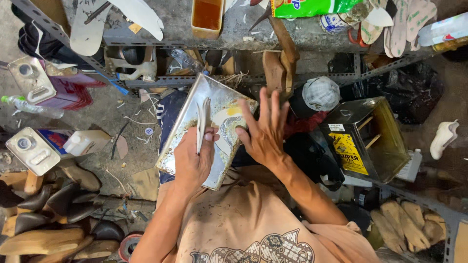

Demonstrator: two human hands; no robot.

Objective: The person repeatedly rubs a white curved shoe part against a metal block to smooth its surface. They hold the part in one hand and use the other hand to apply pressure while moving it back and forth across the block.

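Pinching a thin pale sole-shaped strip (201, 124) upright btw thumb and fingers, left hand (192, 160) sits over the lower part of a flat rectangular metal tray smeared w/ yellowish glue (187, 109), which lies tilted across the person's lap. Strip stands on edge, top end above the tray's middle, lower end in the grip. Right hand (265, 131) is spread, fingers fanned and pointing up, fingertips on or just above the tray's right edge; can't tell if palm touches. Tray surface shows a curved pale smear near centre, just beside right thumb. Square open metal can w/ yellow label (368, 143) stands to the right, well apart from both hands. Round jar w/ whitish lid (321, 93) sits btw right hand and that can. Grey bench shelf (180, 29) runs along the top, w/ an amber-filled rectangular tub (207, 17) on it. Pale insoles stacked (399, 22) at top right. Dark shoe lasts and wooden pieces (53, 209) piled bottom left. Two flat metal tins w/ caps (31, 151) lie on the floor at left, near a clear plastic bottle (31, 107). White shoe-shaped piece (444, 137) far right.
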